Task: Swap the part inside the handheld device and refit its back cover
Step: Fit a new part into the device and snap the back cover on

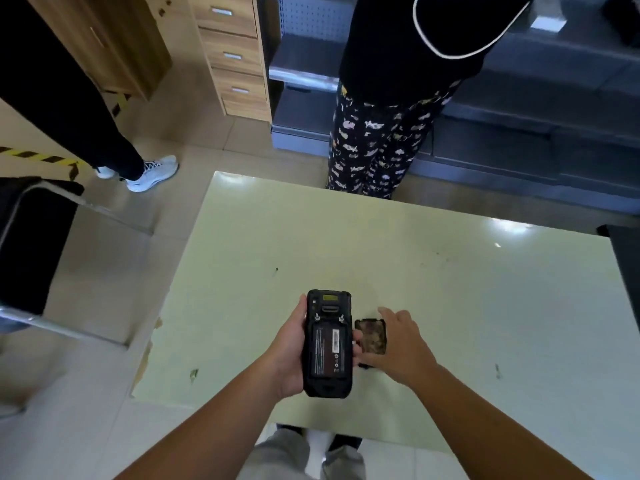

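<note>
A black handheld device [328, 342] is held back side up over the pale table [450, 289], gripped from the left by my left hand [287, 355]. Its back is uncovered and a black battery with a white barcode label [326, 351] sits in the bay. Just to its right, the dark back cover [371, 336] lies flat on the table. My right hand [398, 344] rests over the cover's right side, fingers spread, thumb at its lower edge. I cannot tell whether the hand grips the cover.
One person in patterned trousers [374, 147] stands at the table's far edge; another's leg and white shoe [152, 173] are at the left. A black chair [31, 244] stands left of the table. Wooden drawers [235, 57] and grey shelving [519, 133] line the back.
</note>
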### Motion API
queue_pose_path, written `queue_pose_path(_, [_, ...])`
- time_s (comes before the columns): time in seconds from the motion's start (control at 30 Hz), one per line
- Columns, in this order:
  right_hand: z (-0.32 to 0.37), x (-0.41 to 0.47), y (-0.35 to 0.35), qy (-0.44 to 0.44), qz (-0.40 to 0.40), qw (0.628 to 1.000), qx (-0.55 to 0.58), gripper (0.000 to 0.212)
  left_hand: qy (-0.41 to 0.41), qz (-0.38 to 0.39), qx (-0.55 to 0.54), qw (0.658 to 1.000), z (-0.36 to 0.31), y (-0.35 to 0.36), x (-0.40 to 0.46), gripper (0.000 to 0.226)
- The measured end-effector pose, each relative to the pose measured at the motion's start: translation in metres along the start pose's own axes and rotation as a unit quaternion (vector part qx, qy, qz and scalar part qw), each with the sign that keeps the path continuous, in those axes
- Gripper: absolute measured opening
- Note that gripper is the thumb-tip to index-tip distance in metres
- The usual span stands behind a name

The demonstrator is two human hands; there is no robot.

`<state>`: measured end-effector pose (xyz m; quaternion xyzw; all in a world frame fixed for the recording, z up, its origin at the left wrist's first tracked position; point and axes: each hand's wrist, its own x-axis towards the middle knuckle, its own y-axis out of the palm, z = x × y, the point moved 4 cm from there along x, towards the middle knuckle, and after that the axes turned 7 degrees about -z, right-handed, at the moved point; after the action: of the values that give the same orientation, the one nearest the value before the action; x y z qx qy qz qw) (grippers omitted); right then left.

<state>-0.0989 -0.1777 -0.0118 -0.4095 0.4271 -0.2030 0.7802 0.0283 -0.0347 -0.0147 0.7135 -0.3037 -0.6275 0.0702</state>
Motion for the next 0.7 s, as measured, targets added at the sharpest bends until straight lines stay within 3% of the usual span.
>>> queue_pose_path(0.27, [0.000,0.013,0.015,-0.048,-0.005,0.998,-0.030,0.080,-0.010,-0.011,-0.014,1.000,-0.004,-0.023,0.003,0.088])
queue_pose_path(0.47, [0.002,0.022,0.014,-0.061,0.001,0.997,-0.042,0.083,-0.020,-0.020,-0.008,1.000,-0.002,-0.024,0.005,0.088])
queue_pose_path(0.6, [-0.002,0.020,0.015,-0.061,-0.012,0.998,-0.006,0.080,-0.018,-0.026,-0.005,0.999,-0.002,-0.024,0.007,0.089])
queue_pose_path(0.7, [-0.005,0.017,0.013,-0.050,-0.010,0.998,0.043,0.064,-0.014,-0.032,-0.003,0.999,-0.002,-0.022,0.008,0.089])
